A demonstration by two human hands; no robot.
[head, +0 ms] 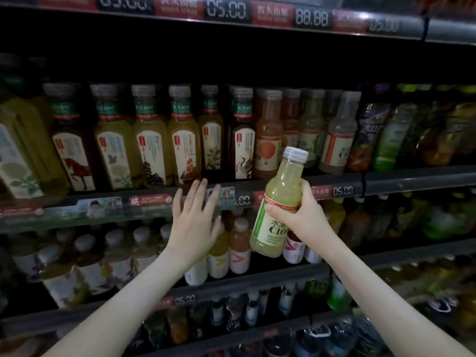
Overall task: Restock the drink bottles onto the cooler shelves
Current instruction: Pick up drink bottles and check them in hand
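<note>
Head cam, single frame.

My right hand (301, 215) is centre-right of the frame. Its fingers (307, 191) and thumb are wrapped round the waist of a yellow-green C100 bottle (280, 184). The bottle is in the air in front of the price rail (103, 207) of the middle shelf. It's tilted, with the white cap (295, 153) leaning toward the upper right. Cap is on. The bottle's base overlaps the lower shelf's row in the picture and rests on nothing.

My left hand (194, 222) is at centre frame, just left of the bottle and apart from it. Palm faces the cooler, fingers (199, 189) straight and spread, holding nothing. The fingertips line up with the price rail; I can't tell if they touch it.

On the middle shelf behind, tea bottles (152, 150) fill the left half, upright and side by side. Right of them stands an orange-label bottle (268, 140), then more C100 bottles on the shelf (310, 130), upright, just above the held cap. Further right is too blurred to read. Small white-label bottles (239, 253) sit on the lower shelf below the hands. The rail tag (342, 191) right of my right hand reads 05.00.
</note>
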